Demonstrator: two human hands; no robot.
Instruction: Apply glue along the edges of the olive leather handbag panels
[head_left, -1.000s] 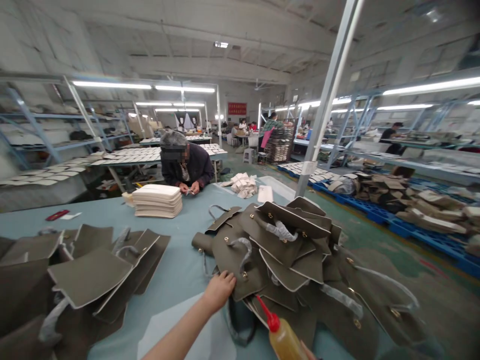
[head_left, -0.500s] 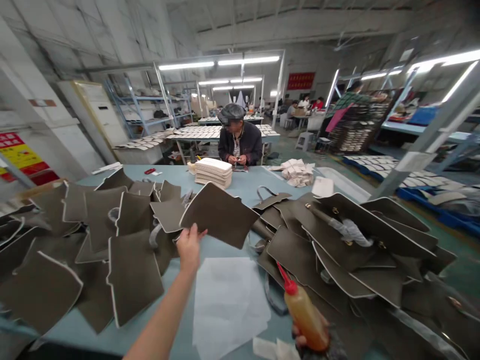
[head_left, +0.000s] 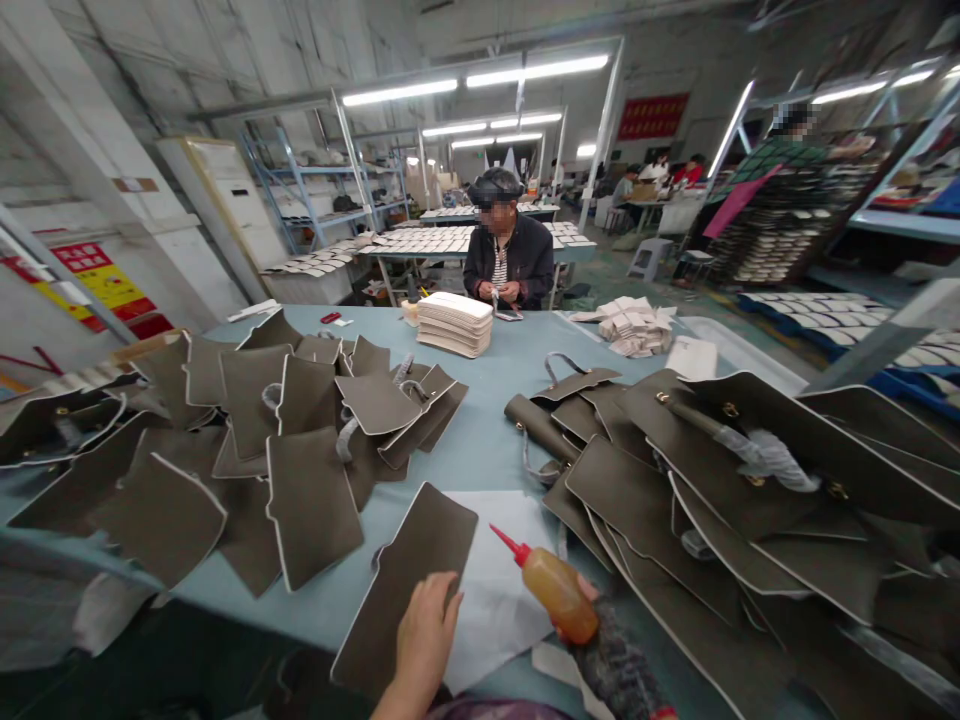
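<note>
Fingers of the left hand (head_left: 427, 630) lie flat and spread on an olive panel (head_left: 409, 585), pressing it to the tabletop (head_left: 487, 440); half a second ago that hand held the panel aloft, pinched at its edge. The panel now rests at 6 o'clock, its far end lapping onto a white sheet (head_left: 495, 590). It is a stiff, matte, leather-like piece, roughly rectangular with a notched corner and a pale edge.

At 5 o'clock the right hand (head_left: 592, 625), in a dark speckled sleeve, is closed round a soft amber bottle (head_left: 551, 590) with a red pointed nozzle aimed toward 10 o'clock over the sheet; it sits higher and nearer the panel than before.

Similar flat panels are heaped at 9 o'clock (head_left: 247, 450). At 3 o'clock lies a pile (head_left: 712, 480) of the same panels fitted with brass studs and wrapped handles. At 12 o'clock a cream stack (head_left: 454, 322) stands before a person (head_left: 506, 260) in a dark jacket, hands together at the far edge.
</note>
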